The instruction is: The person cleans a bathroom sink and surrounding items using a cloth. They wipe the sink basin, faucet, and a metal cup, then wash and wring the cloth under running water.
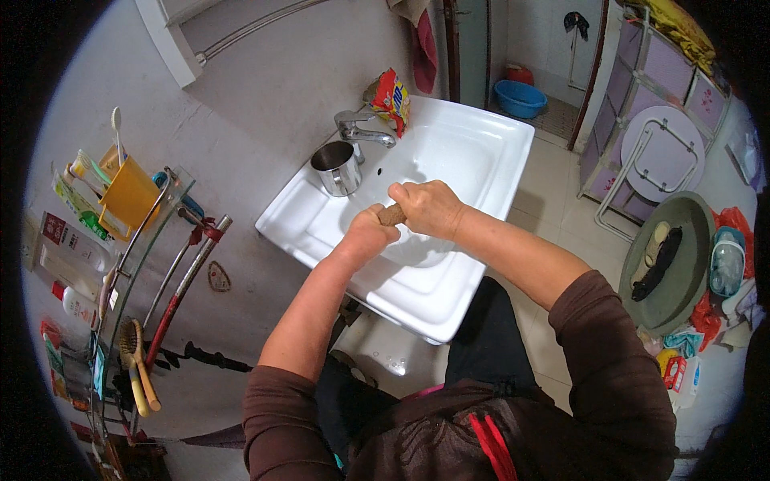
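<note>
Over the white washbasin (473, 136), both fists are closed round a twisted brown cloth (392, 215), which shows only as a short piece between them. My left hand (369, 234) grips it from the lower left. Close against it on the upper right, my right hand (429, 207) grips the other end. Most of the cloth is hidden inside the fingers. Just left of the hands, a shiny steel mug (338, 171) stands on the basin's ledge, beside the chrome tap (362, 130).
A red and yellow packet (390, 100) leans at the basin's back corner. On the left wall, a glass shelf (152, 232) carries toothbrushes in an orange cup (131, 199); a hairbrush (138, 365) hangs there. A green basin (670, 256) stands right, and a blue tub (520, 99) beyond the doorway.
</note>
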The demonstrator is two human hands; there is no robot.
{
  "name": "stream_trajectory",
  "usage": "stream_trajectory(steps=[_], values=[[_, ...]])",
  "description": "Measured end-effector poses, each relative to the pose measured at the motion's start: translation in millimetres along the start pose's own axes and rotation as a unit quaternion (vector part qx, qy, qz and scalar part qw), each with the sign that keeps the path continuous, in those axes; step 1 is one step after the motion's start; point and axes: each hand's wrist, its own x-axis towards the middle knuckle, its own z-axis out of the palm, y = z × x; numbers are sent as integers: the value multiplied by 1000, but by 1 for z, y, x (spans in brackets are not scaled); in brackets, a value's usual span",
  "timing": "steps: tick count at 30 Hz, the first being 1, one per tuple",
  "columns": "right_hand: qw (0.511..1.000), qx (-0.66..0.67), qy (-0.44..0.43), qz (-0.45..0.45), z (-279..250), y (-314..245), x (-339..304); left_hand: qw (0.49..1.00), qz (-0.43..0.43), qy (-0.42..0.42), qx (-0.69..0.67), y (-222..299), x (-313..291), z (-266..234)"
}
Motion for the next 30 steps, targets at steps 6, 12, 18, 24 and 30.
stream_trajectory(steps=[6, 12, 18, 24, 30], values=[[1000, 5, 4, -6, -2, 0, 0, 998, -38, -26, -44, 5, -5, -1], [998, 33, -18, 44, 3, 0, 1, 999, -26, -17, -38, -3, -2, -1], [937, 190, -127, 263, -1, -12, -6, 980, -34, 61, -189, -13, -7, -1], [892, 349, -215, 191, -6, 15, -30, 990, -5, 80, -119, -38, -13, -20], [864, -226, -260, 368, -51, 118, -62, 957, 107, 253, 96, -55, -24, -32]])
